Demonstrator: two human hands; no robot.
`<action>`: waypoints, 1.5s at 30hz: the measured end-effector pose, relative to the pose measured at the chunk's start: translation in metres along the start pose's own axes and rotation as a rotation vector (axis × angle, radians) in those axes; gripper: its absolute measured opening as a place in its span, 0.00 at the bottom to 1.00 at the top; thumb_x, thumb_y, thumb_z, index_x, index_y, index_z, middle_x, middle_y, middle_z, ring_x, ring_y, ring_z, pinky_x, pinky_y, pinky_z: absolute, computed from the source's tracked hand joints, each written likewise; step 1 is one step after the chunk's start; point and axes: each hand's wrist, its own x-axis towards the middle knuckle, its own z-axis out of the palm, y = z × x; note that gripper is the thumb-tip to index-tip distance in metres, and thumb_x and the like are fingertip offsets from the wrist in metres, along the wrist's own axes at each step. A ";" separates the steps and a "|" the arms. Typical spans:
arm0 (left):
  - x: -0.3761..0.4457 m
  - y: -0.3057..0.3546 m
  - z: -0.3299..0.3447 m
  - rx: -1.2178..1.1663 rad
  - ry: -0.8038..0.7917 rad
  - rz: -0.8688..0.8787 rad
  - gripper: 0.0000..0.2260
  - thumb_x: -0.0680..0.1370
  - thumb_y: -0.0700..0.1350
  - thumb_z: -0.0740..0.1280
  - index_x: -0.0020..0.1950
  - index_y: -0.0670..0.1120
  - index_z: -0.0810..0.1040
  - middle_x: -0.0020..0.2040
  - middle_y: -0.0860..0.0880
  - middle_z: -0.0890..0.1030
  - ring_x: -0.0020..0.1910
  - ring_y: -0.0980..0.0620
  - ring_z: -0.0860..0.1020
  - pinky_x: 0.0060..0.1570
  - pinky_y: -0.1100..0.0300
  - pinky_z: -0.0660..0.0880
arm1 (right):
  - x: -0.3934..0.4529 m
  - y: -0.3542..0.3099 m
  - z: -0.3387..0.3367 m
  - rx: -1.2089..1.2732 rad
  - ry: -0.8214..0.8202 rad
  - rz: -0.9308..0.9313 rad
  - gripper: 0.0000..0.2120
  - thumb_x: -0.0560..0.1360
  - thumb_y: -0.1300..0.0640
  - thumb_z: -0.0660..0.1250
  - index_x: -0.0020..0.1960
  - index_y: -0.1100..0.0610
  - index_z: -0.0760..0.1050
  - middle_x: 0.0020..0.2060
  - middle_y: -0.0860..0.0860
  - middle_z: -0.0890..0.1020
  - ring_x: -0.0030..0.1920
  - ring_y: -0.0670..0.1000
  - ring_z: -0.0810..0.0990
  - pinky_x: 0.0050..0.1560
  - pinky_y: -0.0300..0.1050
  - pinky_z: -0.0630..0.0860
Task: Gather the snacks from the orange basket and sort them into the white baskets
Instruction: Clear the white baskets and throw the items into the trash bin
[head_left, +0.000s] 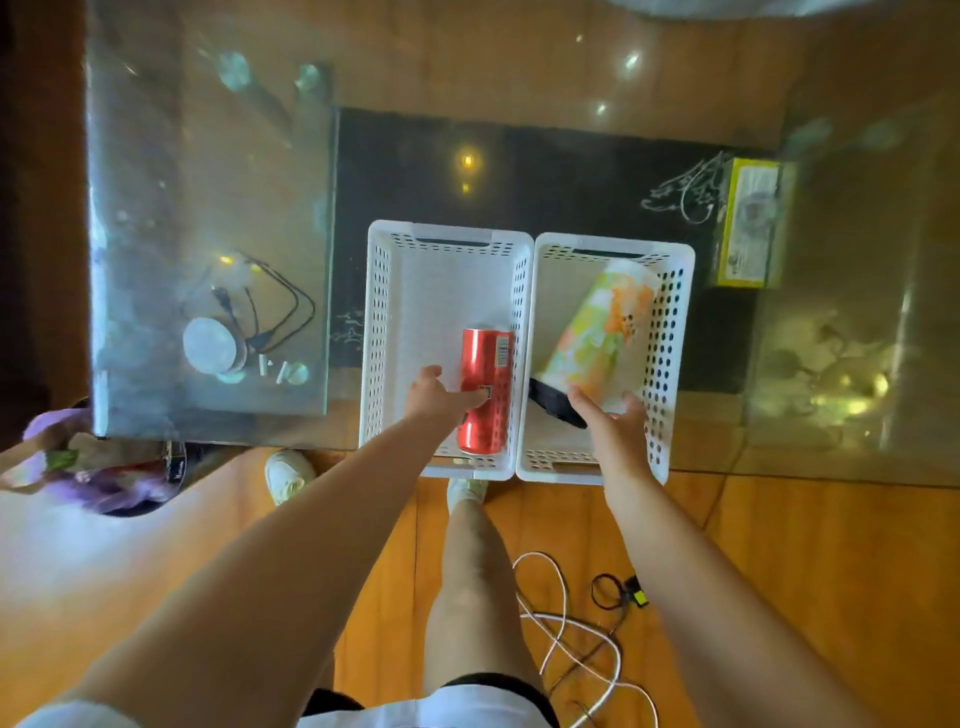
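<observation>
Two white baskets stand side by side at the near edge of a glass table. The left white basket (395, 322) holds a red can (485, 364) lying on its side. My left hand (436, 397) rests its fingers across the can, thumb spread away from it. The right white basket (670, 332) holds a green and orange paper cup (597, 332) with a dark end, lying tilted. My right hand (613, 431) is at the cup's near end with fingers spread, touching it. No orange basket is in view.
A yellow box (748, 223) sits at the table's right. A round disc with black cables (213, 345) lies at the left. A purple bag with items (78, 467) is low at the left. White and black cables (571, 623) lie on the wooden floor by my legs.
</observation>
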 end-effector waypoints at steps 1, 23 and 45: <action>0.003 -0.001 0.002 0.021 -0.042 -0.012 0.33 0.73 0.45 0.71 0.73 0.42 0.59 0.68 0.41 0.71 0.64 0.43 0.73 0.62 0.51 0.70 | 0.004 0.001 0.003 0.014 -0.007 0.010 0.39 0.70 0.47 0.71 0.73 0.57 0.55 0.67 0.54 0.70 0.64 0.53 0.70 0.57 0.44 0.66; -0.030 -0.004 -0.022 -0.269 -0.148 0.070 0.25 0.72 0.45 0.72 0.64 0.43 0.66 0.57 0.42 0.77 0.49 0.48 0.78 0.50 0.54 0.74 | -0.024 -0.009 -0.030 0.354 -0.178 0.101 0.22 0.68 0.51 0.71 0.60 0.50 0.69 0.57 0.53 0.75 0.60 0.53 0.74 0.47 0.43 0.76; -0.081 -0.297 -0.288 -1.262 0.058 -0.186 0.16 0.74 0.54 0.67 0.54 0.44 0.75 0.31 0.48 0.84 0.28 0.52 0.83 0.26 0.60 0.77 | -0.249 -0.017 0.288 -0.404 -0.865 -0.099 0.33 0.59 0.43 0.71 0.62 0.50 0.72 0.57 0.50 0.80 0.56 0.48 0.80 0.53 0.49 0.78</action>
